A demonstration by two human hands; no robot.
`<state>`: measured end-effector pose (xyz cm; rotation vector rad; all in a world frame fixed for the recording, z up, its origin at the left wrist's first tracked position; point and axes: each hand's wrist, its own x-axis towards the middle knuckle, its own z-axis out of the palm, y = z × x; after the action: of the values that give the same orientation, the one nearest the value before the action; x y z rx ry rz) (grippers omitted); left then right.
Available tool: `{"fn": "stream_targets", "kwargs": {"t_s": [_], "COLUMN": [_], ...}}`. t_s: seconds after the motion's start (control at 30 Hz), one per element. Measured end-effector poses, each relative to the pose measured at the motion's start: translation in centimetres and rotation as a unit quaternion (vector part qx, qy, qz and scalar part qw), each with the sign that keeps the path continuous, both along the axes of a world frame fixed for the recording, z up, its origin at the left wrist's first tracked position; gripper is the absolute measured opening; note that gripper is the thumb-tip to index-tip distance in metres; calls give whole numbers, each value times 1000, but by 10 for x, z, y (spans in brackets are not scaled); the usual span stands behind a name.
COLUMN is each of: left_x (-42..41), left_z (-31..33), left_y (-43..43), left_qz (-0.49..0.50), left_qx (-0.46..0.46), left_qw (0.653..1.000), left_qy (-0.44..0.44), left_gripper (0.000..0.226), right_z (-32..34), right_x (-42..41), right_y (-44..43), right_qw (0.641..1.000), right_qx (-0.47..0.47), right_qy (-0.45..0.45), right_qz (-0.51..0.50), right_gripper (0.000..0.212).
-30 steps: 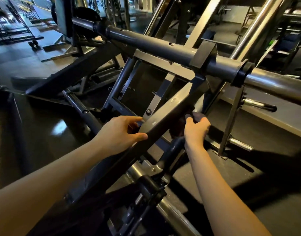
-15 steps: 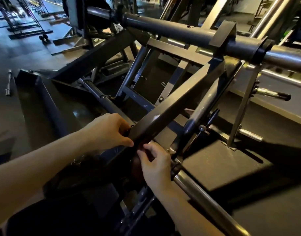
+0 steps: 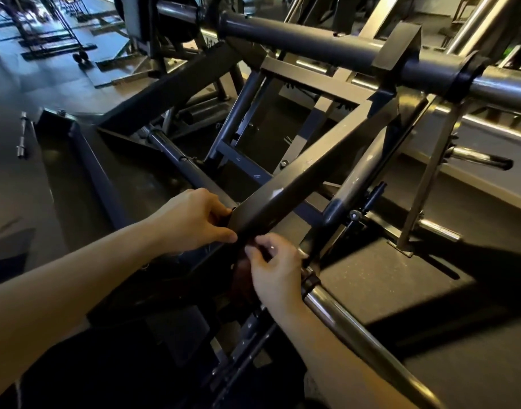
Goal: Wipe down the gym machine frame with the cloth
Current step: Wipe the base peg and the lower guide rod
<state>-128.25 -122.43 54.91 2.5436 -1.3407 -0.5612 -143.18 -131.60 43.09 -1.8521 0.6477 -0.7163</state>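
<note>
Mid-wipe on the gym machine frame (image 3: 312, 75) in a dim weight room. Wraps the left grip (image 3: 194, 222) round the low end of the diagonal beam (image 3: 312, 166), thumb tucked beneath. Curls the right grip (image 3: 275, 270) on the dark red cloth (image 3: 242, 280), bunched against the beam's underside just beside the left grip and mostly hidden by hand and steel. Puts both grips at the bottom of 1 long axis, climbing away and rightward to the cross bar (image 3: 327, 45). Keeps the cloth in the right grip, with the rest of the beam up and ahead. Judged next: probably a slide up that axis, left grip bracing. Could snag on the chrome rod (image 3: 356, 335) beside the right wrist.
</note>
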Motion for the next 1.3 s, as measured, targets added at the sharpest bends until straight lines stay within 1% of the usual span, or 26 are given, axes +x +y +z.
{"fn": "stream_targets", "kwargs": {"t_s": [0.1,0.17,0.2,0.27,0.33,0.37,0.4,0.43,0.5,0.57,0.6,0.7,0.77,0.83,0.87,0.93,1.0,1.03,1.1,1.17,1.23,1.3], "left_x": [-3,-5,-5,-6,-6,-6,-7,-7,-8,-8,-7,-6,-6,-9,-10,-13,-14,-14,-17,-23,-31,-35], "left_z": [0,1,1,1,0,0,0,1,0,-1,-1,0,0,-1,-1,2,8,12,18,20,18,16], "left_y": [2,2,2,2,3,3,3,3,3,2,2,1,1,3,4,7,16,22,35,50,62,70], "left_qz": [1,4,4,6,10,10,10,10,13,13,14,24,28,29,29,28,36,44,56,60,64,66], "left_qx": [-13,-16,-17,-19,-19,-21,-25,-27,-26,-25,-23,-17,-20,-32,-33,-20,-6,-7,-15,-6,10,17], "left_qw": [1000,1000,1000,1000,1000,1000,999,999,999,1000,1000,999,999,999,999,999,999,998,997,997,998,997], "left_qy": [1,13,12,6,14,17,18,19,17,8,7,24,31,18,14,17,34,42,47,42,14,-43], "left_gripper": [43,44,44,44,44,44,45,46,47,45,43,35,34,36,38,44,54,59,65,62,62,66], "right_z": [3,7,8,7,5,6,4,1,-2,-5,-7,-4,-4,-1,4,19,43,56,80,95,100,97], "right_x": [11,13,13,7,1,0,4,9,16,18,17,5,0,-1,-2,-6,-14,-18,-23,-20,-8,4], "right_y": [-43,-53,-48,-24,-8,-9,-19,-33,-59,-61,-51,-7,-2,-14,-21,-36,-50,-56,-67,-73,-75,-74], "right_qw": [995,990,989,995,999,1000,999,998,990,986,987,999,999,994,991,981,973,973,978,983,985,990], "right_qx": [32,47,57,62,22,7,2,15,74,92,81,39,37,97,133,187,206,196,146,80,19,-41], "right_qy": [15,5,2,5,15,17,23,31,40,31,38,25,7,5,-2,-46,-97,-117,-147,-160,-158,-129], "right_qz": [-94,-136,-135,-84,-21,-11,-23,-49,-112,-139,-130,-17,36,47,25,-39,-46,-37,-33,-51,-66,-51], "right_gripper": [13,11,12,19,24,24,22,19,16,13,13,9,8,9,9,11,14,15,17,22,36,51]}}
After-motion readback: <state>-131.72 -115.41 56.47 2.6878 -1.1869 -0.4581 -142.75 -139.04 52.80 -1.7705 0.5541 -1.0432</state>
